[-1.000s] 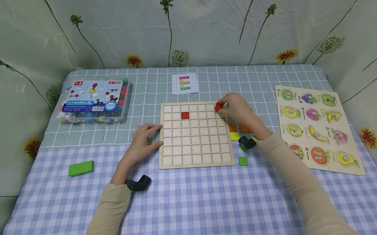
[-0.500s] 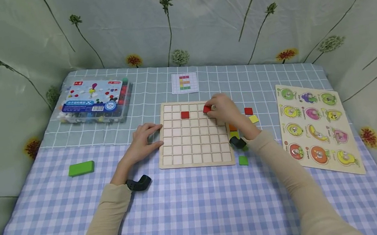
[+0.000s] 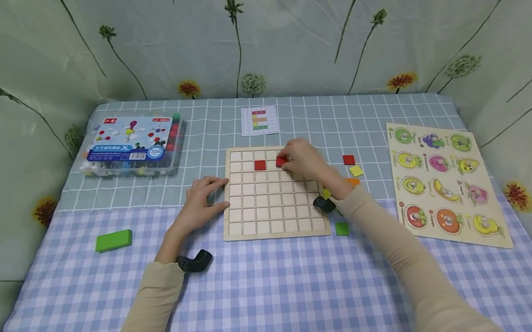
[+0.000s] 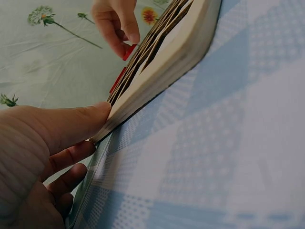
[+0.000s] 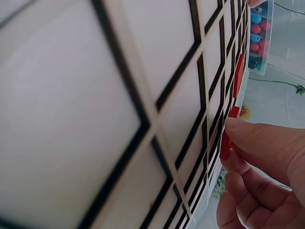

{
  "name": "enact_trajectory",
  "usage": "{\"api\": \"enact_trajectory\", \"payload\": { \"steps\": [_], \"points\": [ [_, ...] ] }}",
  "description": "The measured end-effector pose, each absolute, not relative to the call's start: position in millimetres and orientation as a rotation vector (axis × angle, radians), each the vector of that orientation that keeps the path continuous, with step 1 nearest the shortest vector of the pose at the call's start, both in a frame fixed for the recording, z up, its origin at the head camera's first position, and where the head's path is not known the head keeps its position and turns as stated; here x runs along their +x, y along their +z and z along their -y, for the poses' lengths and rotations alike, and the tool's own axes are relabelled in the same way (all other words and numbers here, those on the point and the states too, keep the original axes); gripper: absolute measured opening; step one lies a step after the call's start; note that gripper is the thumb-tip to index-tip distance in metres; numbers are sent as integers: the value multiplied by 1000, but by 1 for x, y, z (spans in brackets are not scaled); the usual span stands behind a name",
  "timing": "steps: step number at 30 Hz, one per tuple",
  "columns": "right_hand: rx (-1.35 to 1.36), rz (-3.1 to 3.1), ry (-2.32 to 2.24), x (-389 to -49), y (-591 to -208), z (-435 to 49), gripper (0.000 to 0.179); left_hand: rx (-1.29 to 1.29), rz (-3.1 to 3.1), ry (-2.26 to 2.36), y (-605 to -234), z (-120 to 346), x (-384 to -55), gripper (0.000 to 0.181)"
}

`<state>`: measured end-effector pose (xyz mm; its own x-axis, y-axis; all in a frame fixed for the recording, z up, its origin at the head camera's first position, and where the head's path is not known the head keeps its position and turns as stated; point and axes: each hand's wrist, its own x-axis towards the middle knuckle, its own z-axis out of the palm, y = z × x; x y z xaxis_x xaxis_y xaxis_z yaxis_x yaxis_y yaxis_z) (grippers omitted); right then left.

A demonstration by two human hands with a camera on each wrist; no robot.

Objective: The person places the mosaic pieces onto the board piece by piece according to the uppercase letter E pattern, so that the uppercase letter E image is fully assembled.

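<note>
Pinching a thin red square tile (image 5: 225, 145) between thumb and fingertips, the right hand (image 3: 302, 160) holds it toward the far edge of a pale wooden grid board (image 3: 262, 214); whether it touches the grid cannot be told. A little to its left, a second red tile (image 3: 260, 165) lies in the board. The left hand (image 3: 198, 205), thumb and forefinger spread wide, touches the board's left edge.

A gray-blue lined cloth (image 3: 216, 122) covers the worktop's far part, a blue-and-white checked cloth (image 3: 263, 305) its near part; a pale flower-printed backdrop (image 3: 290, 35) stands behind.

Visible beyond the board's right edge: one loose red tile (image 3: 348, 160), two yellow tiles (image 3: 356, 170), one orange tile (image 3: 355, 181) and one green tile (image 3: 342, 228). One green block (image 3: 113, 240) lies toward the worktop's left edge, one clear plastic case (image 3: 131, 146) at its far left corner, one printed card (image 3: 259, 120) by the far edge, one puzzle board (image 3: 423, 171) with twelve pieces toward the right edge.
</note>
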<state>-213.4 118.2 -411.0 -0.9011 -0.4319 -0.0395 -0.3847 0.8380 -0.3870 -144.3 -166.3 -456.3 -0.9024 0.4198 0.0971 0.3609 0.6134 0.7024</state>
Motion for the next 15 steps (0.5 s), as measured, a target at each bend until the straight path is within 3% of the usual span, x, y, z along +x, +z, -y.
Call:
{"api": "enact_trajectory", "payload": {
  "steps": [15],
  "points": [
    [-749, -2799, -686, -218, -415, -111, 27, 678, -2763, 1159, -458, 167, -144, 55]
  ]
}}
